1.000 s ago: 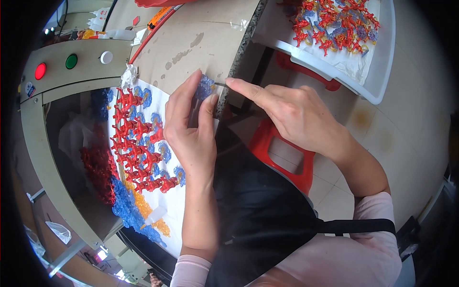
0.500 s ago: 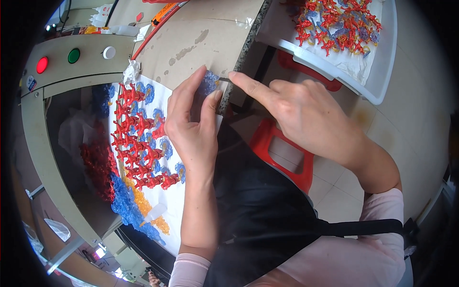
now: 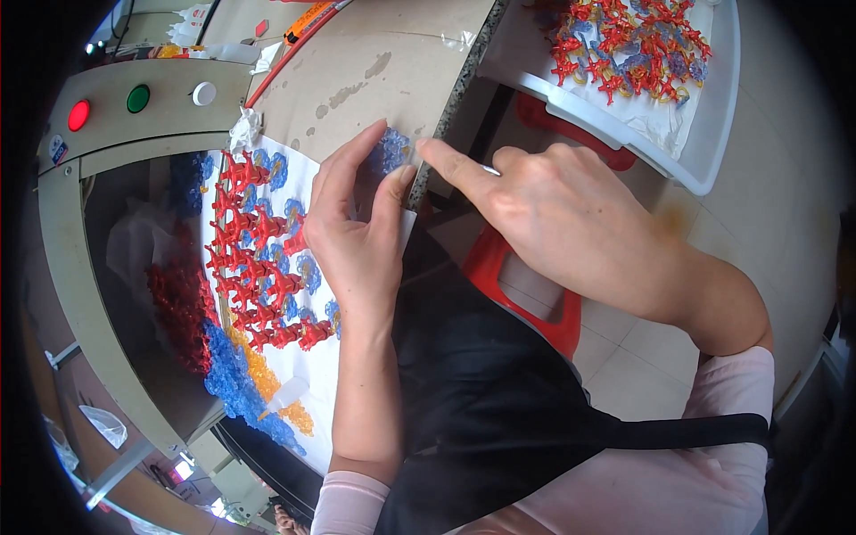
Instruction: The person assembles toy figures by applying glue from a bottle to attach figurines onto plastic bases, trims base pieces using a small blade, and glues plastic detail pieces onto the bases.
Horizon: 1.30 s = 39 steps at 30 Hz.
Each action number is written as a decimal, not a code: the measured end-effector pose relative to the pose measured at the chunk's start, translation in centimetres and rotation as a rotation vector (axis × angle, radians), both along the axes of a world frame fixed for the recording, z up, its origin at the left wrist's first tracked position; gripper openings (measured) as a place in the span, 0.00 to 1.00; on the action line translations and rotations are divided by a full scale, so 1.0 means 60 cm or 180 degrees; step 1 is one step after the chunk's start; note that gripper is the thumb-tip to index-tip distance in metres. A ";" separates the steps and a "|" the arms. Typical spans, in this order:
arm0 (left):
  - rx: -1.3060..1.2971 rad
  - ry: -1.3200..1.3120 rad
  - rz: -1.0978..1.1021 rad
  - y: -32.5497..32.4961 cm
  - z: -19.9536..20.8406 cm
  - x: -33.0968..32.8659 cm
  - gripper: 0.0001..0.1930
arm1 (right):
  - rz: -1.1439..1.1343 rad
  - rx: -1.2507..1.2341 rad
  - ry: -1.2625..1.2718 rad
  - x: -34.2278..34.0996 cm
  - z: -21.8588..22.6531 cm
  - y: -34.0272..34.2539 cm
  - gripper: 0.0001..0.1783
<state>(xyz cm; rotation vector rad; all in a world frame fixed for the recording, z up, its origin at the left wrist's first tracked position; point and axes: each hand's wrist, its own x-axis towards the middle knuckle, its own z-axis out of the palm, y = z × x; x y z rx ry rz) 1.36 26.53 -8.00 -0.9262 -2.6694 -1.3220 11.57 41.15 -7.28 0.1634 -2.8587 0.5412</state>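
Observation:
My left hand [image 3: 357,201] is curved at the bench edge, thumb and fingers closed around a small translucent blue plastic piece [image 3: 392,152]. My right hand [image 3: 544,192] is just right of it, index finger stretched toward the piece and the other fingers curled under. A short silvery bit of a thin metal tool [image 3: 490,169] shows by its index finger; the rest is hidden by the hand. Left of my left hand, red plastic figures [image 3: 259,241] stand in rows with blue translucent pieces [image 3: 308,267] among them on a white sheet [image 3: 308,374].
Heaps of loose blue pieces [image 3: 232,383], orange pieces [image 3: 259,366] and red pieces [image 3: 178,294] lie by a machine opening. A small dropper bottle [image 3: 290,392] rests there. A white tray [image 3: 615,143] of finished-looking figures is far right, above a red stool [image 3: 566,312].
My right hand has shifted slightly, its wrist lower and farther right. The dark thin tip beside the blue piece no longer shows; a silvery bit now appears by the index finger.

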 end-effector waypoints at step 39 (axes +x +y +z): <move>-0.0608 0.1896 0.0142 0.003 -0.014 0.016 0.05 | 0.0049 -0.0874 -0.0343 -0.025 -0.005 0.010 0.30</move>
